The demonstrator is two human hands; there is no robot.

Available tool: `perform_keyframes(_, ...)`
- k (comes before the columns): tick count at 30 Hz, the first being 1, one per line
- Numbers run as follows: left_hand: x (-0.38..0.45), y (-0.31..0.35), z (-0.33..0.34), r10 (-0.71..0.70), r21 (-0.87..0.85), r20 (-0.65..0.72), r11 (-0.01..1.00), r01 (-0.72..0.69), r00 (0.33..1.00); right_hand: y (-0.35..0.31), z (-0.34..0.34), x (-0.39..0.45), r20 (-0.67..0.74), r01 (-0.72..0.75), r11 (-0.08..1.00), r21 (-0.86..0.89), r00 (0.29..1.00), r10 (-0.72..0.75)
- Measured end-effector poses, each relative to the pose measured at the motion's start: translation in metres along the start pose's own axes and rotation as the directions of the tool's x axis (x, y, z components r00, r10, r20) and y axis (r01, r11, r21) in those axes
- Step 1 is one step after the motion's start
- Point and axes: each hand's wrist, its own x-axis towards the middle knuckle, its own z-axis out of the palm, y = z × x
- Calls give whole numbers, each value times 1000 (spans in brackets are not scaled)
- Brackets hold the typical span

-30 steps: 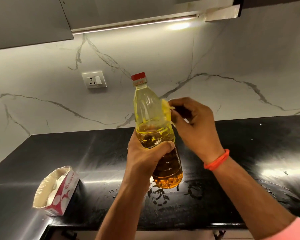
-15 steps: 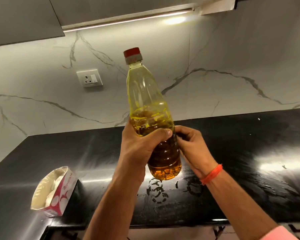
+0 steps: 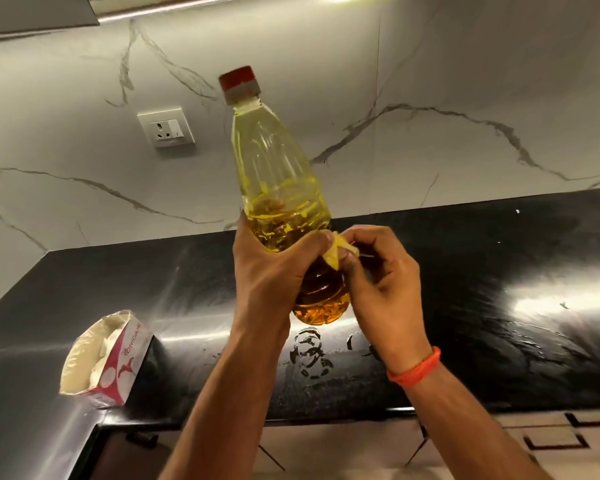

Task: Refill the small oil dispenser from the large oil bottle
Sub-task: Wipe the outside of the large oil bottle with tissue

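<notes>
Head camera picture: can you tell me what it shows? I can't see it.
A person's left hand holds a clear plastic oil bottle with a red cap above a black counter, while the right hand pinches a yellow strip of plastic at the bottle's side. An open white and pink packet sits on the left.

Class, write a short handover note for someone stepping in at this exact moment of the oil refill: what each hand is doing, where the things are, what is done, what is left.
Left hand: grips the oil bottle round its middle, holding it up, tilted, above the black counter.
Right hand: pinches a yellow scrap, perhaps label or wrap, at the bottle's side.
Bottle: about half full; red cap still on.
Dispenser: not in view.
Also there: an open packet at the left of the counter.
Done: bottle picked up.
Left: clear the scrap, uncap, find the dispenser, pour.
</notes>
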Motion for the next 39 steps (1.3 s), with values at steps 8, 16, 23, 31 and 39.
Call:
perform_keyframes(8,1,14,1,3,-75,63,997,2,998,40,1,5,225,-592,631,500,793,566)
perform_keyframes(16,8,21,13,53,-113,57,993,-46,997,39,28,-13,408,-646,183,741,649,642)
perform_keyframes(23,16,18,11,63,-50,0,997,-63,998,39,19,-33,455,-624,71,778,637,622)
perform_keyframes(31,4,18,14,52,-101,84,994,-44,995,28,13,-14,363,-526,55,849,654,664)
perform_keyframes(39,6,22,15,100,-12,39,995,-99,994,15,31,-47,475,-692,78,718,569,672)
